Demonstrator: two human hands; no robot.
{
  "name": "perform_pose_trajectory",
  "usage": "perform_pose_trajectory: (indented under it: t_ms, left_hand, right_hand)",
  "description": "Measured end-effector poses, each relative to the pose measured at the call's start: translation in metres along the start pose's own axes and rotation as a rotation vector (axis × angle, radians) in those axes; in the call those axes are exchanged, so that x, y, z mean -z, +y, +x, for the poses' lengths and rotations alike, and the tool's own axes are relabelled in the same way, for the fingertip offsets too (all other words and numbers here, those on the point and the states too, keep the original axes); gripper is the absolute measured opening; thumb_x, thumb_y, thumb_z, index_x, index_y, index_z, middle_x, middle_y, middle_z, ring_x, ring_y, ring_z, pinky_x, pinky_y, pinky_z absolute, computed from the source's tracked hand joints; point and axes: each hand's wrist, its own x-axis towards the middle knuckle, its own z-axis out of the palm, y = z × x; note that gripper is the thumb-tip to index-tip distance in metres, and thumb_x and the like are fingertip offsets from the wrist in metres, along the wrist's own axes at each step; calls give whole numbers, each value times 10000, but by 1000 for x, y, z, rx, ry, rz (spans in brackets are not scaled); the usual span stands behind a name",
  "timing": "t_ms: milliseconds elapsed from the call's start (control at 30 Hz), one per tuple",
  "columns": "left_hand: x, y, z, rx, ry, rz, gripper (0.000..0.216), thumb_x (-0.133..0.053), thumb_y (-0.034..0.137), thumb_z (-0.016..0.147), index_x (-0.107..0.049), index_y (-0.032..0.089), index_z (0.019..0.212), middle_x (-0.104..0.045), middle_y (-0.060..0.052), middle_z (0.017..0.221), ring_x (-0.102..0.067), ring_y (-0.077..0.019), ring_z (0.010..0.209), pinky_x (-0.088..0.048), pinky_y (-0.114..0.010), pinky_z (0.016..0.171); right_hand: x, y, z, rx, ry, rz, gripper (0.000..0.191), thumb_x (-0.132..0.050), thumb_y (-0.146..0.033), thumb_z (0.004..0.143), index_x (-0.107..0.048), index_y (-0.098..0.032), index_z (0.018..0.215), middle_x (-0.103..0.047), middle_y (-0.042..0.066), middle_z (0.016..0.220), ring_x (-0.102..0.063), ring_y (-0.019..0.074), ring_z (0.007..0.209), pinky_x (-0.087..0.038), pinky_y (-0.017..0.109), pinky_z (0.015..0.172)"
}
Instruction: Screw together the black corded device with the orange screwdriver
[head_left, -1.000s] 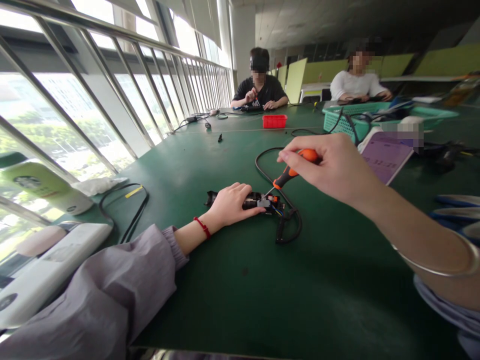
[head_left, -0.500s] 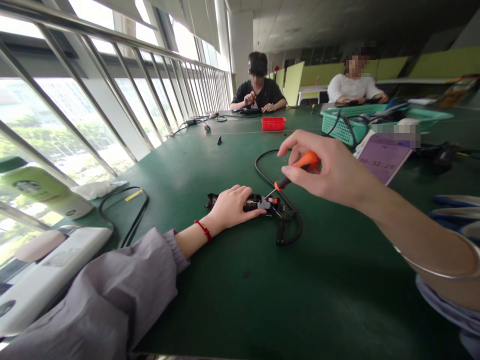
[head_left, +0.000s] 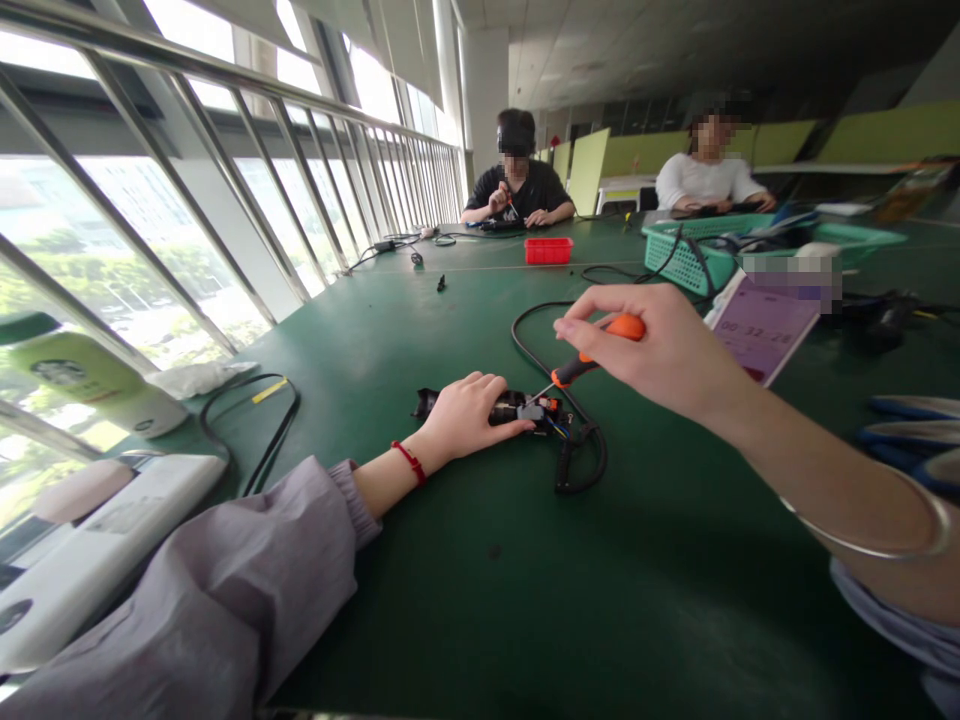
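Observation:
My left hand (head_left: pixel 466 415) is closed over a black, tube-shaped device (head_left: pixel 507 408) lying on the green table, hiding its middle. At the device's right end the housing is off, and small orange and grey parts and several coloured wires show. Above it, my right hand (head_left: pixel 649 335) grips a screwdriver (head_left: pixel 581 366) with an orange and black handle between thumb and fingers. The screwdriver slants down to the left, its thin shaft reaching the grey part near my left fingertips. Whether the tip sits in a screw is too small to tell. A black cord (head_left: pixel 517 345) curls around the device's right end.
Farther back are a red tray (head_left: pixel 548 251), a turquoise basket (head_left: pixel 686 255) with cables, and a phone (head_left: pixel 765 325) showing a timer. A green bottle (head_left: pixel 90 375) and white case (head_left: pixel 142 510) stand left, beside a railing. Two people sit across the table (head_left: pixel 420 620).
My right hand has turned on the screwdriver, its fingers now drawn closer together and the orange handle end more exposed. The left hand and the device stay in place.

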Motion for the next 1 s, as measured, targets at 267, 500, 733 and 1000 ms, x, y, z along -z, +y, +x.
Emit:
perform_pose_trajectory:
  t_ms: [267, 500, 733, 1000]
  left_hand:
    - [1, 0, 0, 3, -5, 10, 538, -350, 706, 817, -486, 185, 827, -600, -44, 814, -548, -196, 748, -379, -304, 620]
    - [1, 0, 0, -1, -6, 2, 546, -341, 713, 815, -487, 186, 836, -600, -45, 811, -550, -202, 754, -379, -309, 619]
    - [1, 0, 0, 5, -5, -3, 535, -350, 706, 815, -489, 189, 823, -601, -47, 812, -550, -202, 752, -374, -305, 615]
    - [0, 0, 0, -2, 3, -26, 536, -357, 704, 814, -493, 186, 829, -591, -49, 808, -542, -203, 750, -376, -307, 619]
  right_hand:
    - [-2, -2, -1, -39, 25, -56, 197, -606, -384, 751, -569, -207, 672, -429, -42, 474, -380, 103, 452, -294, 267, 474]
    - [-3, -1, -2, 71, -30, 85, 321, -636, -270, 692, -513, -226, 986, -569, -36, 654, -497, 127, 546, -367, 273, 534]
    - [-8, 1, 0, 27, 42, 25, 120, -616, -299, 711, -591, -203, 780, -529, -28, 601, -448, 112, 532, -349, 265, 525]
    - [-11, -1, -2, 15, 63, 43, 172, -598, -374, 761, -560, -211, 724, -528, -18, 609, -428, 105, 505, -336, 268, 504]
